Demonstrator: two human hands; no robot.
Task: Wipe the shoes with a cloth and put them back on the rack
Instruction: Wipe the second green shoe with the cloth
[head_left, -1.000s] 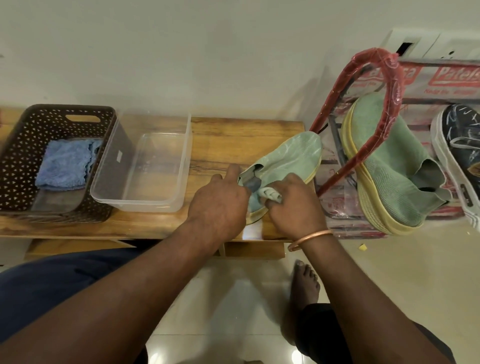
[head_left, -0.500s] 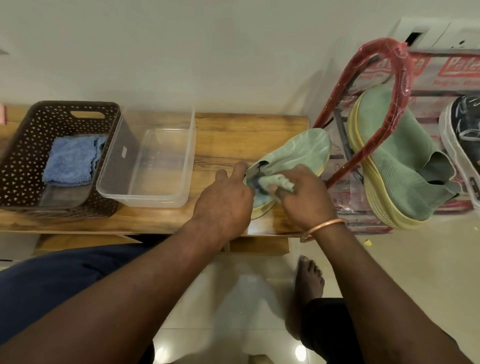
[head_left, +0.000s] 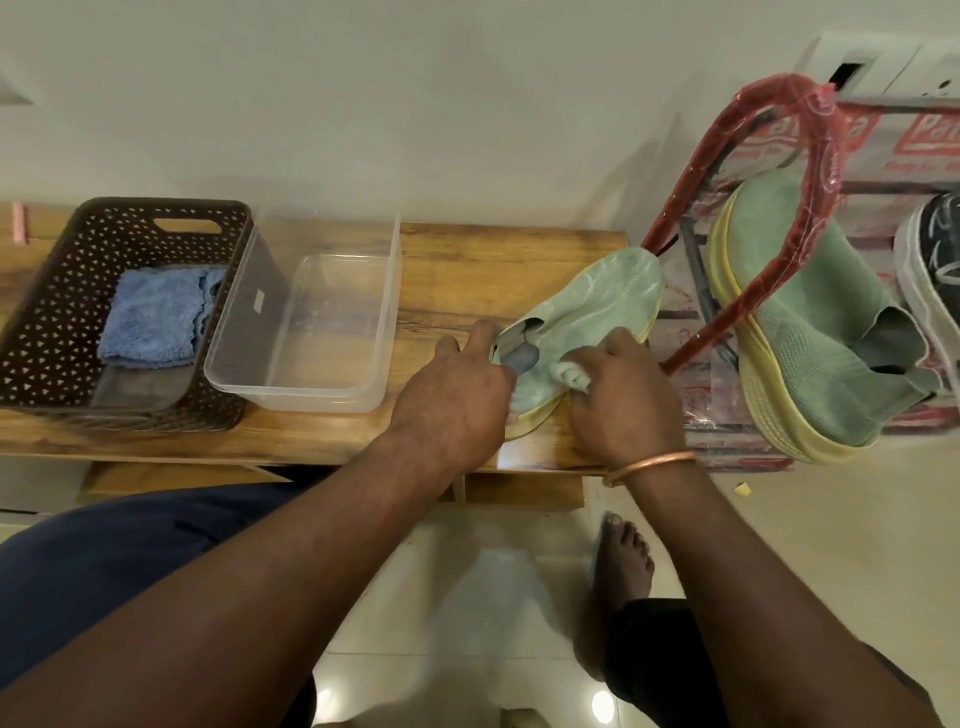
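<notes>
Green slip-on shoe (head_left: 602, 296) lies on the right end of a wooden table (head_left: 467, 260), set on a diagonal. Its toe points away from the person and toward the shoe rack (head_left: 810, 156), and its heel comes back toward the person, between the two hands.

The left hand (head_left: 457, 395) holds the heel end. One of its fingers (head_left: 480, 332) is stretched along the rim of the opening, while the rest curl around the heel, partly hidden. The right hand (head_left: 623, 395) lies over the middle of the shoe, on the rack side, with its fingers closed on a small bunched pale cloth (head_left: 571, 375) pressed to the upper. Toe and forefoot lie beyond the cloth, so the next stroke would likely run along the shoe's length, away from the person. The right hand is nearer the rack.

The upper is a soft knit mesh, pale green, over a thick, rounded yellow sole. It looks pliable, and the collar sags open.

The rack stands just beside the table. It has a looped red frame wrapped in plastic. On it the matching green shoe (head_left: 810, 322) rests tilted on its side, with a black shoe (head_left: 935, 249) next to it. On the table's left end, a dark perforated basket (head_left: 52, 312) holds a folded blue towel (head_left: 150, 317). Beside it sits a clear plastic tub (head_left: 311, 332).
</notes>
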